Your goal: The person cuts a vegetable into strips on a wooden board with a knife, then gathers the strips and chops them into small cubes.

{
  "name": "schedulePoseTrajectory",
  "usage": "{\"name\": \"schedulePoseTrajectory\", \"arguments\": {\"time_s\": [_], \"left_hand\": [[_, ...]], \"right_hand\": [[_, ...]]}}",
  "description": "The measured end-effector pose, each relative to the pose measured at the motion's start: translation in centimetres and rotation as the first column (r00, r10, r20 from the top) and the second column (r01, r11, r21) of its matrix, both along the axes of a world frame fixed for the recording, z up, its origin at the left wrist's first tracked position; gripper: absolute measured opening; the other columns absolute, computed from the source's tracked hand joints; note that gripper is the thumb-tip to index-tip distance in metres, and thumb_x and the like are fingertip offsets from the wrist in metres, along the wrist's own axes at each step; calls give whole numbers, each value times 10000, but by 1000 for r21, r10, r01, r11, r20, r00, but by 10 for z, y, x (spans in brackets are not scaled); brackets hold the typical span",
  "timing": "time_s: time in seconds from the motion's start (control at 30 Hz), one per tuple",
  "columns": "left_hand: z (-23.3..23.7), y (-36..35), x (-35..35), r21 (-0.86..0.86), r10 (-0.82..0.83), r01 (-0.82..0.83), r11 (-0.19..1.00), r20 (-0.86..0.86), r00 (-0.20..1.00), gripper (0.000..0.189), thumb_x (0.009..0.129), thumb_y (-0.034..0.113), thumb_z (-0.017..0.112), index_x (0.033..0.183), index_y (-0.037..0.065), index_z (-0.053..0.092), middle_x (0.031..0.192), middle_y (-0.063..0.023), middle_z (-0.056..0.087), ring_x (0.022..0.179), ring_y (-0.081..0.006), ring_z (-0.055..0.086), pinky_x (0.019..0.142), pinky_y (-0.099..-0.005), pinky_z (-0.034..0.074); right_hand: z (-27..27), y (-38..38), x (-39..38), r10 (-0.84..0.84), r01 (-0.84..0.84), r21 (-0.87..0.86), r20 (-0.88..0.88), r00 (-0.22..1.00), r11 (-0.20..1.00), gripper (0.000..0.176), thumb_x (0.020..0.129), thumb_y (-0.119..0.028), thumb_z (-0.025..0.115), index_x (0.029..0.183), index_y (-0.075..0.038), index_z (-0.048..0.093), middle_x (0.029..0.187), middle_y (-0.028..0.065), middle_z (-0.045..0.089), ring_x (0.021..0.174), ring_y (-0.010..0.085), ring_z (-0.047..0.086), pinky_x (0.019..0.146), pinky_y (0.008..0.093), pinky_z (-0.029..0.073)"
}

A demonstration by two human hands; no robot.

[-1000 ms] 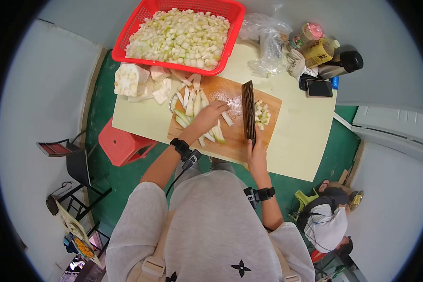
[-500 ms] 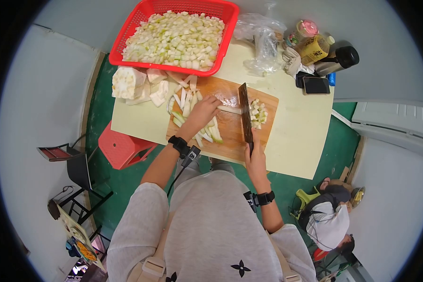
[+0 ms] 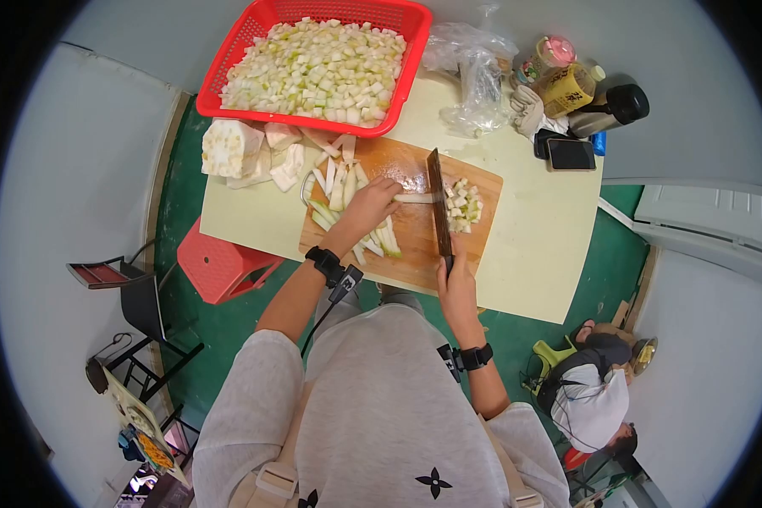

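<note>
On the wooden cutting board (image 3: 415,259), my left hand (image 3: 371,207) is closed on a pale vegetable strip (image 3: 415,198) that points right. My right hand (image 3: 458,284) grips the black handle of a cleaver (image 3: 438,199), whose blade stands across the strip's right end. Small pale cubes (image 3: 464,206) lie just right of the blade. More white and light-green strips (image 3: 334,182) are spread around and left of my left hand. Large peeled vegetable chunks (image 3: 233,149) sit at the board's upper left. My left fingertips are partly hidden from above.
A red plastic basket (image 3: 303,117) full of cubes stands at the table's back. Plastic bags (image 3: 479,85), a yellow-labelled bottle (image 3: 567,89), a thermos (image 3: 611,110) and a phone (image 3: 571,155) are at the back right. A red stool (image 3: 216,262) is at the left; another person (image 3: 588,398) sits lower right.
The cleaver has shifted slightly left along the strip, together with my right hand. My left hand has moved a little to the right and keeps hold of the strip.
</note>
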State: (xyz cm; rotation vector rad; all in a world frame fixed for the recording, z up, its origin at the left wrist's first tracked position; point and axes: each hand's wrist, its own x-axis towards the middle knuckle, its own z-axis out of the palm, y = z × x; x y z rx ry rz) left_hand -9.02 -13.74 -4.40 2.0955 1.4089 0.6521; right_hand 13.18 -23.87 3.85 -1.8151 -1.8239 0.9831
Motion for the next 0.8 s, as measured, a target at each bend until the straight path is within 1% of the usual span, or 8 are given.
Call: {"name": "schedulePoseTrajectory", "arguments": {"time_s": [0.07, 0.1, 0.17, 0.2, 0.27, 0.4, 0.5, 0.8], "left_hand": [[1, 0, 1, -9, -5, 5, 1000, -7, 1000, 230, 817, 130, 687, 993, 16, 591, 1007, -137, 606, 1016, -329, 559, 855, -404, 480], [2, 0, 1, -10, -13, 13, 1000, -3, 1000, 230, 817, 130, 687, 993, 16, 591, 1007, -137, 606, 1016, -329, 559, 855, -404, 480], [4, 0, 1, -42, -5, 4, 999, -10, 1000, 231, 815, 117, 687, 995, 11, 587, 1044, -138, 613, 1039, -330, 560, 865, -398, 483], [5, 0, 1, -28, -7, 7, 1000, -3, 1000, 245, 813, 94, 683, 1026, 12, 594, 1060, -136, 616, 1043, -327, 564, 865, -395, 488], [6, 1, 2, -12, -23, 22, 1000, -3, 1000, 248, 812, 82, 681, 1039, 15, 606, 1050, -134, 620, 1035, -325, 568, 863, -394, 488], [6, 1, 4, 51, -38, 40, 998, -21, 999, 243, 798, 67, 664, 1034, 26, 626, 1013, -118, 629, 998, -308, 573, 855, -387, 487], [8, 0, 6, 3, -20, 20, 1000, 13, 1000, 213, 800, 71, 664, 1007, 28, 641, 977, -110, 643, 959, -303, 585, 831, -385, 490], [5, 0, 6, 26, -21, 22, 999, -34, 999, 196, 807, 77, 665, 997, 34, 643, 951, -100, 638, 933, -296, 585, 802, -381, 493]], "right_hand": [[0, 1, -1, 42, -44, 38, 45, 998, 998, 519, 968, -88, 510, 1448, -80, 314, 942, 251, 624, 784, 421, 630, 671, 467, 495], [-1, 1, 0, 35, -37, 37, 49, 998, 999, 519, 968, -88, 510, 1448, -80, 314, 942, 251, 624, 784, 421, 630, 671, 467, 495], [-4, 1, -1, 78, -82, 23, 121, 990, 996, 522, 962, -87, 512, 1450, -92, 326, 1108, 275, 607, 877, 442, 632, 686, 480, 517], [-7, 1, -1, 68, -72, 22, 124, 990, 997, 522, 962, -87, 512, 1450, -92, 326, 1108, 275, 607, 877, 442, 632, 686, 480, 517], [-16, 0, -1, 96, -120, 132, 179, 979, 984, 584, 961, -153, 529, 1502, -165, 310, 851, 177, 548, 613, 356, 593, 520, 438, 501], [-22, -1, -1, 100, -129, 136, 206, 973, 982, 602, 958, -149, 532, 1511, -166, 296, 867, 179, 542, 594, 357, 586, 504, 435, 498], [-18, -3, -5, 98, -123, 130, 188, 977, 984, 599, 958, -144, 527, 1511, -161, 298, 873, 188, 539, 581, 360, 579, 502, 435, 496], [-17, 1, -10, 80, -98, 86, 196, 977, 991, 594, 961, -148, 520, 1510, -158, 296, 870, 196, 537, 584, 363, 584, 499, 447, 495]]}}
